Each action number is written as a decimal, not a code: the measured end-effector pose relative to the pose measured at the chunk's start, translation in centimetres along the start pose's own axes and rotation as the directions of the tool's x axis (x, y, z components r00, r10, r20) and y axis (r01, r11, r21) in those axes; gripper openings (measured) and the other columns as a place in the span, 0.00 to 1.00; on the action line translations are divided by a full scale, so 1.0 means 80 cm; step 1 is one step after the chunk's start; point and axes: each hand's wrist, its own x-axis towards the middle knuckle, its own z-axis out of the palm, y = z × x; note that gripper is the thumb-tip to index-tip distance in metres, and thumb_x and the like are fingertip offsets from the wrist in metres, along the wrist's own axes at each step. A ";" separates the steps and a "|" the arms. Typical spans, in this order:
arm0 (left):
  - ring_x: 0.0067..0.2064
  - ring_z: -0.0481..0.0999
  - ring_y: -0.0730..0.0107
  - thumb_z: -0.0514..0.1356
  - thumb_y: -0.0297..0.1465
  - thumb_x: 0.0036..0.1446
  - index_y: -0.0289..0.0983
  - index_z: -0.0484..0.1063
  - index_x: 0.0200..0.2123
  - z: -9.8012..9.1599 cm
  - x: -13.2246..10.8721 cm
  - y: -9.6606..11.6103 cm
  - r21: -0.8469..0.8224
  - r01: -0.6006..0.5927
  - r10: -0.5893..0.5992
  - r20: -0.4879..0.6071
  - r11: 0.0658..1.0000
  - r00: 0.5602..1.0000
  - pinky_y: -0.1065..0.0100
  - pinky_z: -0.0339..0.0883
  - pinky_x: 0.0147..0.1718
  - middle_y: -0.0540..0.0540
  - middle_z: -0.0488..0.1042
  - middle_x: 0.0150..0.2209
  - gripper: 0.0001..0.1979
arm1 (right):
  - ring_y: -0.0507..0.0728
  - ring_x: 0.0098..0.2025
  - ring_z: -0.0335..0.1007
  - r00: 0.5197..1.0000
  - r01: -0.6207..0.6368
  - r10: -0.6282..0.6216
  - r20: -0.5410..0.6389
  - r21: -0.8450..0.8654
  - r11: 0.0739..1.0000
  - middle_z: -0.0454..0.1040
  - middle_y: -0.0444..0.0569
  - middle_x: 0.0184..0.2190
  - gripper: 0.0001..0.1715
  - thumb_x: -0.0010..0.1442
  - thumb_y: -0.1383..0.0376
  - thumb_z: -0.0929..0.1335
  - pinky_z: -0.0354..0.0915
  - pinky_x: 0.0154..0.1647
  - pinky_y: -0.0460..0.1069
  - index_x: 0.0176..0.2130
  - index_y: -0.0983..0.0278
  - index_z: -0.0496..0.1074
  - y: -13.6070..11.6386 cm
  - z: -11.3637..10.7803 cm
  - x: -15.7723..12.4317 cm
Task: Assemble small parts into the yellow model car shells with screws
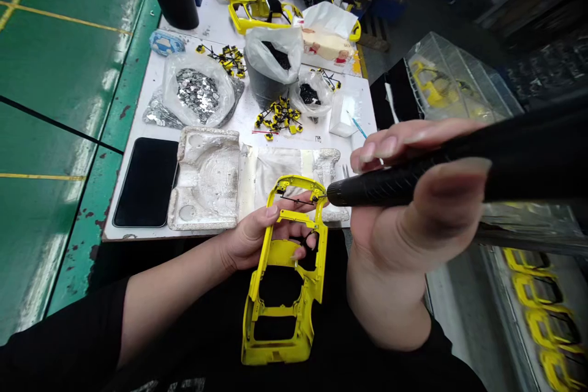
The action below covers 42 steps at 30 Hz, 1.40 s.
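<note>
Yellow frame (282, 252): centre, near; your left hand (252, 233) grips its left side, fingers beneath. Black driver (390, 187): right, gripped in your right hand (390, 233), tip at frame's far right corner. Step: apparently screwdriving; next move wants steady alignment.

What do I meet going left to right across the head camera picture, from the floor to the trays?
Green floor → phone → silver discs → yellow frame → right hand → more yellow frames at the lower right.
</note>
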 end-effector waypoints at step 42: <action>0.79 0.66 0.46 0.78 0.51 0.59 0.58 0.65 0.76 0.103 -0.048 0.008 0.600 -0.554 0.713 -0.040 0.577 0.700 0.51 0.63 0.77 0.47 0.58 0.83 0.46 | 0.73 0.82 0.55 0.663 0.003 0.429 0.613 -0.576 0.818 0.54 0.58 0.82 0.71 0.64 0.35 0.77 0.68 0.78 0.66 0.85 0.52 0.42 -0.023 -0.078 -0.080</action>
